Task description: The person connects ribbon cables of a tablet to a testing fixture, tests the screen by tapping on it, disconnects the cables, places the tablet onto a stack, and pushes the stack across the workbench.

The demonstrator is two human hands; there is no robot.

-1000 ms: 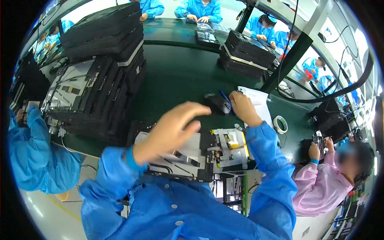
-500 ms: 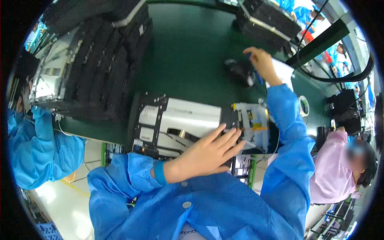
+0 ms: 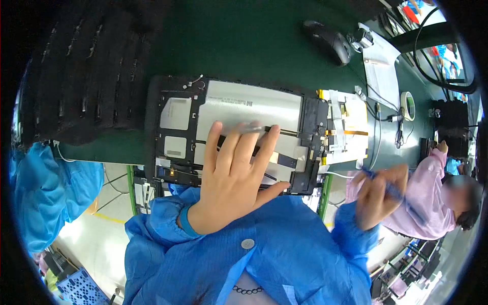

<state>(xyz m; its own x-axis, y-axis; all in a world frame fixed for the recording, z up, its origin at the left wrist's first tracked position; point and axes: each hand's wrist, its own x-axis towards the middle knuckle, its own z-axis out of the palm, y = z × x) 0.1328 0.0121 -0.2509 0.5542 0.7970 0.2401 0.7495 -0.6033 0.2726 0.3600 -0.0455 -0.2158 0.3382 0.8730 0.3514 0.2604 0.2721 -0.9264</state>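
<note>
My left hand [image 3: 236, 170] lies palm down with fingers spread on an opened flat electronic device [image 3: 274, 101], which has a black frame and silver panels. A small blurred grey patch shows at its middle fingertips; I cannot make out what it is. Off the device's right side lies a white-and-yellow board [image 3: 356, 119] with orange ribbon and clear tape. My right hand [image 3: 381, 195], smeared by motion, is closed in front of the table's edge at the right. In its fingers is a slim blue tool [image 3: 394, 192], too blurred to name more exactly.
A black mouse [image 3: 328, 41] sits on the green table [image 3: 229, 40] beyond the device. White paper [image 3: 381, 66], cables and a tape roll [image 3: 407, 105] lie at the right. Black units [image 3: 86, 76] are stacked at the left. A person in pink [image 3: 427, 198] sits to the right.
My right hand has come back from beside the mouse to near my body, with the blue tool in it. My left hand has shifted left across the device, fingers now pointing away from me.
</note>
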